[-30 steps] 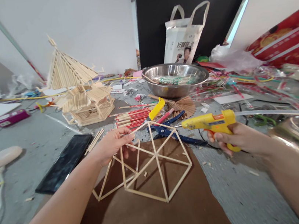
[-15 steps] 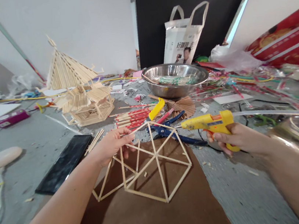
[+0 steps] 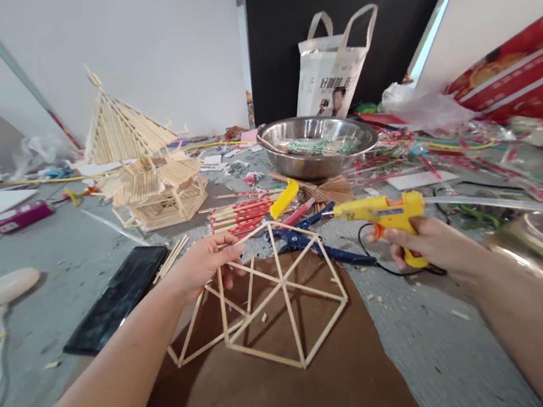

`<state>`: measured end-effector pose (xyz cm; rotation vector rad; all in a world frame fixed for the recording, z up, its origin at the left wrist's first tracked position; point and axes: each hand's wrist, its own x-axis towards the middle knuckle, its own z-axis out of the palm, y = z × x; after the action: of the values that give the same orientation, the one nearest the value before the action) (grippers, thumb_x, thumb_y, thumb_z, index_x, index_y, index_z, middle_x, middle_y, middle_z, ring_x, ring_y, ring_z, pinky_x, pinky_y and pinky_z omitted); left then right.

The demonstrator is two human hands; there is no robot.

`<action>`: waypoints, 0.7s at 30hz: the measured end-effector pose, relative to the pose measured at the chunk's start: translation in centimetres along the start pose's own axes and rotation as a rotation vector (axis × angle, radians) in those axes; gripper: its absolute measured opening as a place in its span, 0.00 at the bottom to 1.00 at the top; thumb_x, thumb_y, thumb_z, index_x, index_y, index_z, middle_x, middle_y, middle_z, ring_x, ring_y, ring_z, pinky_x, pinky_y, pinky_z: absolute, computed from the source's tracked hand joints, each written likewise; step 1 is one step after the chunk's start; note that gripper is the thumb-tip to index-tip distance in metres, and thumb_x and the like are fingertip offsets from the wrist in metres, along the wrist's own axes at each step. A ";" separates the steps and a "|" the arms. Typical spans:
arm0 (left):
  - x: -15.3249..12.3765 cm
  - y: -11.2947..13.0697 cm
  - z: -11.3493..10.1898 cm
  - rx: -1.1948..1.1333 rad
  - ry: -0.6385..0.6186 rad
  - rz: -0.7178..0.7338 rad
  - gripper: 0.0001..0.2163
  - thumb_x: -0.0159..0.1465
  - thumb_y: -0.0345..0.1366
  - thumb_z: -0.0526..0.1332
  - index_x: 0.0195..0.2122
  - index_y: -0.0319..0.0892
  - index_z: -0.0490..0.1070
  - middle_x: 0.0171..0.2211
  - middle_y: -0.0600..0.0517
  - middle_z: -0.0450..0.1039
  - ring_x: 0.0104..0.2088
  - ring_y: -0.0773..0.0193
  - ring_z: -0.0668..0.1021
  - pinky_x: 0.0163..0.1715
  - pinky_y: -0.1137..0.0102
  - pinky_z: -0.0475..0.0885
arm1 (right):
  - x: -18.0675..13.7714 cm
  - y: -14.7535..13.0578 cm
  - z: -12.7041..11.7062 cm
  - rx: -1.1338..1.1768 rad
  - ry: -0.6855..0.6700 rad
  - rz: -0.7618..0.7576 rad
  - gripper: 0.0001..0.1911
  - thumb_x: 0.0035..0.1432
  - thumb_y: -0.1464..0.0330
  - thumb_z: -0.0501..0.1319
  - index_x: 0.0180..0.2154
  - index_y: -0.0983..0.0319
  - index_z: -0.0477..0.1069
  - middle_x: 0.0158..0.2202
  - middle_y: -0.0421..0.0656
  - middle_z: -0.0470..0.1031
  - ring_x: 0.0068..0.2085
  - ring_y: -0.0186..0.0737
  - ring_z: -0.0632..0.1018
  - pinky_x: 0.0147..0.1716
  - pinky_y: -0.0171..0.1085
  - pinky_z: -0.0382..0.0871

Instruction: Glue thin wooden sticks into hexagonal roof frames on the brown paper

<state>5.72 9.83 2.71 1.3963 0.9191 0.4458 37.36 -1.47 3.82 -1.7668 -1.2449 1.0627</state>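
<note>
A frame of thin wooden sticks (image 3: 284, 296) stands on a brown card sheet (image 3: 278, 391), shaped like a low dome of triangles. My left hand (image 3: 206, 263) pinches a single wooden stick (image 3: 250, 233) that rests against the frame's top. My right hand (image 3: 426, 246) grips a yellow glue gun (image 3: 384, 211) by its handle, nozzle pointing left toward the frame's peak, a clear glue stick trailing from its back.
A black phone (image 3: 117, 296) lies left of the frame. Blue pliers (image 3: 307, 239) and red-wrapped chopsticks (image 3: 240, 214) lie behind it. Further back stand a stick pavilion model (image 3: 145, 167), a steel bowl (image 3: 316, 143) and a tote bag (image 3: 333, 67). Clutter fills the right side.
The glue gun has risen slightly and shifted a little to the right. My left hand and the stick frame have stayed where they were.
</note>
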 end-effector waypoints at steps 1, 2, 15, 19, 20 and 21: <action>0.0 0.0 -0.1 -0.002 -0.002 0.002 0.10 0.53 0.41 0.57 0.29 0.40 0.61 0.19 0.57 0.69 0.13 0.74 0.69 0.11 0.80 0.60 | 0.2 0.0 0.0 0.036 0.060 0.010 0.18 0.44 0.56 0.58 0.31 0.64 0.64 0.14 0.38 0.65 0.15 0.29 0.65 0.14 0.29 0.57; 0.0 -0.1 -0.2 -0.003 -0.004 0.003 0.10 0.53 0.42 0.57 0.28 0.40 0.60 0.19 0.56 0.69 0.13 0.74 0.69 0.11 0.80 0.60 | 0.4 0.0 -0.1 0.079 0.121 0.020 0.18 0.44 0.57 0.59 0.31 0.64 0.64 0.14 0.38 0.66 0.16 0.29 0.66 0.14 0.28 0.57; 0.6 -0.8 -2.5 -0.240 0.253 0.020 0.11 0.51 0.40 0.60 0.31 0.40 0.62 0.20 0.52 0.71 0.12 0.72 0.69 0.12 0.78 0.62 | 6.8 -0.4 -0.7 0.191 0.359 0.134 0.15 0.46 0.57 0.58 0.26 0.63 0.61 0.19 0.38 0.66 0.16 0.29 0.67 0.12 0.29 0.63; 1.0 -1.3 -3.1 -0.354 0.371 0.043 0.08 0.51 0.37 0.60 0.29 0.40 0.63 0.20 0.53 0.71 0.13 0.72 0.70 0.13 0.78 0.63 | 8.8 0.8 -0.5 0.109 0.408 0.188 0.15 0.47 0.57 0.57 0.30 0.63 0.63 0.22 0.39 0.68 0.16 0.29 0.68 0.13 0.31 0.65; 1.1 -1.4 -3.3 -0.368 0.400 0.045 0.08 0.51 0.37 0.59 0.29 0.40 0.63 0.20 0.53 0.71 0.13 0.72 0.70 0.12 0.79 0.63 | 9.0 0.9 -0.5 0.076 0.415 0.198 0.16 0.46 0.56 0.56 0.31 0.63 0.63 0.22 0.40 0.69 0.16 0.29 0.68 0.13 0.31 0.65; 1.2 -1.5 -3.4 -0.375 0.425 0.045 0.08 0.52 0.38 0.59 0.29 0.40 0.63 0.20 0.54 0.71 0.13 0.72 0.70 0.12 0.79 0.63 | 9.1 1.1 -0.5 0.037 0.422 0.207 0.18 0.46 0.55 0.56 0.31 0.63 0.63 0.22 0.40 0.69 0.15 0.29 0.68 0.13 0.31 0.64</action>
<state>3.46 12.64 1.19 0.9951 1.0787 0.9244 39.97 6.87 1.04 -1.9928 -0.7931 0.7590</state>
